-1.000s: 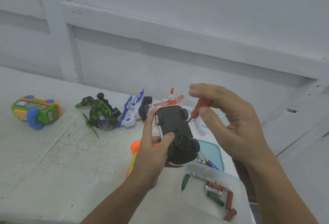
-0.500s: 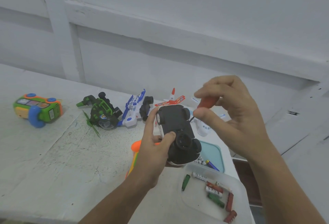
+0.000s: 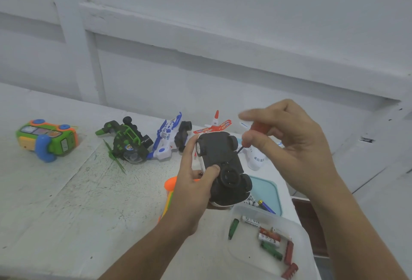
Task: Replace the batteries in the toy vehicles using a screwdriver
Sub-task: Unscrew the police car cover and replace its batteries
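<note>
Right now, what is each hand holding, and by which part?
The left hand grips the upturned toy car by its side; right hand pinches the screwdriver by its red handle.

The left hand [image 3: 191, 192] and right hand [image 3: 296, 146] are bare. The left forearm [image 3: 142, 255] at bottom centre and the right forearm [image 3: 356, 235] at lower right are uncovered to the frame's edge.

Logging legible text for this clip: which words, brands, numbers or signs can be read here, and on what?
Nothing can be read as text.
On the white battery in the clear tray: dark print, too blurred.
On the red-and-white battery: markings, too small.
On the green-and-black toy vehicle: round sticker, blurred.
</note>
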### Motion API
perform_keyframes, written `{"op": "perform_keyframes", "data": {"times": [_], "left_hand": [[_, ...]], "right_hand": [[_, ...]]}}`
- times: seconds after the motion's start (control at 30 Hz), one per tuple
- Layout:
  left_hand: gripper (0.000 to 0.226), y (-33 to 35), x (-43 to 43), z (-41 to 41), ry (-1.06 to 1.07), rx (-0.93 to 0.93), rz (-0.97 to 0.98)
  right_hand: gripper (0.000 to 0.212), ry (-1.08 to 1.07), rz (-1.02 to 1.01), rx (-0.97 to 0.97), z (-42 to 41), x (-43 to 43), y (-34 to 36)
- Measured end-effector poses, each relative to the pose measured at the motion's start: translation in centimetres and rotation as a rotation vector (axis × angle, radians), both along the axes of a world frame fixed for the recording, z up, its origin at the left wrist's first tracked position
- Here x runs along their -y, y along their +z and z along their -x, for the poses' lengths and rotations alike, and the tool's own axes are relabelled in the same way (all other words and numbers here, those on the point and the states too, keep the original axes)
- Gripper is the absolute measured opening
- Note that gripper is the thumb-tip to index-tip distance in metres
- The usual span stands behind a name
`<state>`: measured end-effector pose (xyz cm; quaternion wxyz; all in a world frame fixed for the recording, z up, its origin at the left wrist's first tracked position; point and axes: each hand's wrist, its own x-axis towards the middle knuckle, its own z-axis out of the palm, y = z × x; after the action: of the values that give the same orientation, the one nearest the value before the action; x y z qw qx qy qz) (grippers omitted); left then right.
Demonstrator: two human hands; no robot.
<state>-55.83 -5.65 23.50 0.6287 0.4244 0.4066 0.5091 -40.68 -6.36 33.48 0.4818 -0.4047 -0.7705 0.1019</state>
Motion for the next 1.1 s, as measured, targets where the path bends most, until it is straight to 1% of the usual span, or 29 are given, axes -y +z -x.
{"op": "perform_keyframes", "data": {"times": [0.07, 0.13, 0.2, 0.27, 0.33, 0.4, 0.47, 0.53, 0.63, 0.73, 0.77, 0.8, 0.9, 0.93, 1.0, 1.1], "left_hand": [[0.07, 0.0, 0.0, 0.0, -0.015, -0.001, -0.004], [0.07, -0.1, 0.1, 0.1, -0.026, -0.003, -0.007], [0.071, 0.0, 0.1, 0.1, -0.03, -0.002, -0.006], [0.071, 0.1, 0.1, 0.2, -0.023, -0.012, -0.004], [0.071, 0.3, 0.0, 0.3, -0.009, -0.025, -0.003], [0.07, 0.4, 0.0, 0.3, -0.004, -0.037, -0.004], [0.07, 0.5, -0.1, 0.3, -0.014, -0.043, 0.002], [0.07, 0.6, 0.0, 0.4, -0.028, -0.043, 0.008], [0.071, 0.7, 0.0, 0.5, -0.041, -0.038, 0.011], [0.07, 0.7, 0.1, 0.4, -0.041, -0.035, 0.01], [0.07, 0.7, 0.1, 0.3, -0.041, -0.04, 0.011], [0.07, 0.7, 0.2, 0.3, -0.042, -0.043, 0.013], [0.07, 0.6, 0.2, 0.3, -0.048, -0.047, 0.022], [0.07, 0.6, 0.2, 0.3, -0.047, -0.05, 0.024], [0.07, 0.6, 0.2, 0.3, -0.041, -0.057, 0.026], [0.068, 0.8, 0.1, 0.3, -0.033, -0.058, 0.021]], "right_hand": [[0.044, 0.034, 0.035, -0.035, -0.1, 0.1, 0.0], [0.047, 0.053, 0.086, -0.062, -0.2, 0.3, 0.1], [0.04, 0.05, 0.085, -0.039, -0.2, 0.3, 0.0], [0.027, 0.047, 0.052, -0.02, 0.0, 0.3, 0.0], [0.023, 0.034, 0.024, -0.028, 0.1, 0.2, -0.1], [0.033, 0.029, 0.012, -0.036, 0.2, 0.0, -0.2], [0.049, 0.044, 0.039, -0.051, 0.2, 0.0, -0.3], [0.056, 0.066, 0.083, -0.07, 0.1, 0.2, -0.2], [0.049, 0.057, 0.076, -0.049, 0.2, 0.3, -0.2], [0.024, 0.058, 0.04, -0.06, 0.4, 0.1, -0.3], [0.023, 0.055, 0.039, -0.074, 0.3, 0.0, -0.4], [0.027, 0.051, 0.036, -0.08, 0.3, 0.0, -0.5], [0.048, 0.066, 0.047, -0.082, 0.3, 0.0, -0.6], [0.051, 0.087, 0.077, -0.108, 0.3, 0.1, -0.6], [0.05, 0.11, 0.125, -0.14, 0.2, 0.2, -0.7], [0.038, 0.088, 0.129, -0.086, 0.2, 0.0, -1.0]]}}
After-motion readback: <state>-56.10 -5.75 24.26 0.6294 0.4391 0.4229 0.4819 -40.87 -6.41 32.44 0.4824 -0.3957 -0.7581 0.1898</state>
